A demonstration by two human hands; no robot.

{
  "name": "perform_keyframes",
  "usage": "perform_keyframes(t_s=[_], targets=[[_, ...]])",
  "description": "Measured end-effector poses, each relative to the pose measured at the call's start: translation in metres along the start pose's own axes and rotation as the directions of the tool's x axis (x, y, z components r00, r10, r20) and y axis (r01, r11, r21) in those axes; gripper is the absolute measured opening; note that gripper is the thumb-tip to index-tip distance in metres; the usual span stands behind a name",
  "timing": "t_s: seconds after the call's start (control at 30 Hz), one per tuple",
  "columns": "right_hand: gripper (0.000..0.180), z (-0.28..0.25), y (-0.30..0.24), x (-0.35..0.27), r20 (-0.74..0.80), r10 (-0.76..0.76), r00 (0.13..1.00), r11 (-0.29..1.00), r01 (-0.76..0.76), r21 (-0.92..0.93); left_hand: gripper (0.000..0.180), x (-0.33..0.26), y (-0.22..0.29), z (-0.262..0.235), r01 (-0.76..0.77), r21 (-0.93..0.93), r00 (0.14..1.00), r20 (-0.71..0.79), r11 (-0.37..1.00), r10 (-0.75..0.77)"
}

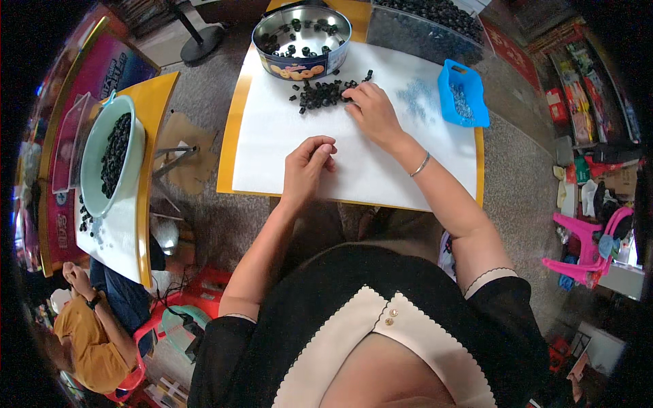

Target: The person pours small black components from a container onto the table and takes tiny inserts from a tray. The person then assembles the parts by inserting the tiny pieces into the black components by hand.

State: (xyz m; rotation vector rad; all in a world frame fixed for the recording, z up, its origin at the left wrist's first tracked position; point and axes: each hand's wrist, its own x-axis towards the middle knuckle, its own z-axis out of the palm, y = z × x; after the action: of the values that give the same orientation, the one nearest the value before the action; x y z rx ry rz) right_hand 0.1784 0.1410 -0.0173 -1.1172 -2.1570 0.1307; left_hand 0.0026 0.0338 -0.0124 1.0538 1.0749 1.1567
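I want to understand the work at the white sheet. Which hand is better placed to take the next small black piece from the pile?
Probably the right hand: its fingers already touch the pile of black pieces. The left hand is curled, apart from it.

Small piecework workshop, crowded and informal

Bins of black parts (435, 13), a round tin (303, 37), a second tabletop (146, 170), another seated person (88, 333), goods stacked around.
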Motion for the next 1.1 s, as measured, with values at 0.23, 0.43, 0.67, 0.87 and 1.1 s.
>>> perform_keyframes(t_s=[0.23,0.43,0.67,0.87,1.1], targets=[[0.015,-0.002,0.000,-0.004,-0.077,0.078,0.994,0.995,-0.073,0.069,0.017,0.002,-0.004,-0.002,0.014,-0.033,1.000,-0.012,0.999,-0.014],[0.012,0.008,-0.004,0.003,-0.100,0.062,0.993,0.995,-0.068,-0.066,0.018,0.003,-0.008,-0.002,-0.020,-0.064,1.000,0.013,0.998,0.021],[0.017,-0.011,-0.029,-0.019,0.043,0.363,0.931,0.843,-0.348,0.411,0.022,0.005,-0.007,-0.001,0.000,-0.188,0.998,-0.066,0.982,-0.012],[0.019,-0.029,-0.070,-0.051,0.444,0.540,0.715,0.186,-0.617,0.765,0.026,0.005,-0.001,0.017,-0.025,-0.109,0.998,-0.068,0.994,0.018],[0.016,-0.042,-0.084,-0.065,0.352,0.620,0.701,0.201,-0.577,0.792,0.024,-0.003,-0.001,0.020,0.032,-0.365,0.999,-0.002,0.930,-0.035]])
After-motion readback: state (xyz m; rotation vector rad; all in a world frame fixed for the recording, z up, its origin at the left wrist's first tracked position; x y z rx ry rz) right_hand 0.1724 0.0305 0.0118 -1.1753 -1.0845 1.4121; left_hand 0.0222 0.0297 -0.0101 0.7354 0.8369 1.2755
